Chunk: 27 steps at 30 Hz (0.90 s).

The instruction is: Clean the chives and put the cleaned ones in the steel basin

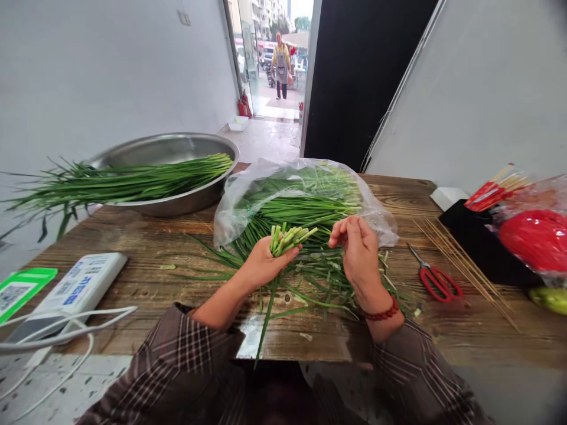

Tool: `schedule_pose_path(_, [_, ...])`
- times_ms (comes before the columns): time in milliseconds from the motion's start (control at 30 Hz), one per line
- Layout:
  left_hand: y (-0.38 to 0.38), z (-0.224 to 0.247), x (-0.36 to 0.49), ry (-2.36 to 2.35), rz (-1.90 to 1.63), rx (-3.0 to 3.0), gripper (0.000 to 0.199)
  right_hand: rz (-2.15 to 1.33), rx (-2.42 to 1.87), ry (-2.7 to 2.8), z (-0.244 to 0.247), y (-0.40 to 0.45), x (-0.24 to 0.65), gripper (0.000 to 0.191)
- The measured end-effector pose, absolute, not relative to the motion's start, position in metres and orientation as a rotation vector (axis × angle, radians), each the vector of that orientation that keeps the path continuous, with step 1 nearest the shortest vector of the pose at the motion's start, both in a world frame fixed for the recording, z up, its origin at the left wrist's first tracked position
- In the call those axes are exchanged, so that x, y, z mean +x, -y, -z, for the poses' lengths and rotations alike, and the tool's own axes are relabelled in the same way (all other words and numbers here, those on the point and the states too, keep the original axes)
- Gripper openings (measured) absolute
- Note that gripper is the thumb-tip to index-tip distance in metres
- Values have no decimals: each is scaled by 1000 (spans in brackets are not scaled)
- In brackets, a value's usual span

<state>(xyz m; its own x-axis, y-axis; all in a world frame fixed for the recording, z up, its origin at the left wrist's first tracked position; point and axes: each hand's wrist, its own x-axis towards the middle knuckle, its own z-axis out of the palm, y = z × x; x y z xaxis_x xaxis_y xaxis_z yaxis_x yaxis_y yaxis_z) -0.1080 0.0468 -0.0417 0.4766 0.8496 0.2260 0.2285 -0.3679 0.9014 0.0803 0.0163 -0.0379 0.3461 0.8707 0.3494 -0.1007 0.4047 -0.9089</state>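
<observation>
My left hand [266, 262] is closed around a bunch of garlic chives [290, 238], with the pale cut ends pointing up and to the right. A few green leaves hang below that hand. To the right, my right hand [358, 248] is raised with its fingers curled in towards the thumb; anything between them is hidden. Behind both hands, more garlic chives [305, 208] lie in a clear plastic bag [228, 215], partly spilling out of its front. Loose leaves and trimmings [328, 277] are scattered on the wooden table [177, 307] beneath my hands.
A large steel basin [195, 203] holding long chives stands at the back left. Red-handled scissors [436, 280], bamboo skewers [469, 265] and a black box [482, 248] are on the right. A white device [84, 283] and cables [80, 321] occupy the left. Beyond the doorway stands a person [282, 65].
</observation>
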Motion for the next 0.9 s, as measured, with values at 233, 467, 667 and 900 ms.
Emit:
schedule_pose_path(233, [-46, 40, -110, -908, -874, 1868, 28, -659, -1059, 1239, 42, -20, 81, 17])
schedule_pose_path(467, [-45, 40, -111, -878, -792, 1898, 22, -491, -1108, 1633, 41, -17, 74, 14])
schedule_pose_path(667, [-40, 48, -106, -870, -798, 1961, 17, -267, -1058, 1754, 43, -11, 75, 22])
schedule_pose_path(900, [-41, 53, -106, -844, -814, 2153, 11, -390, -1208, 1222, 47, -15, 91, 35])
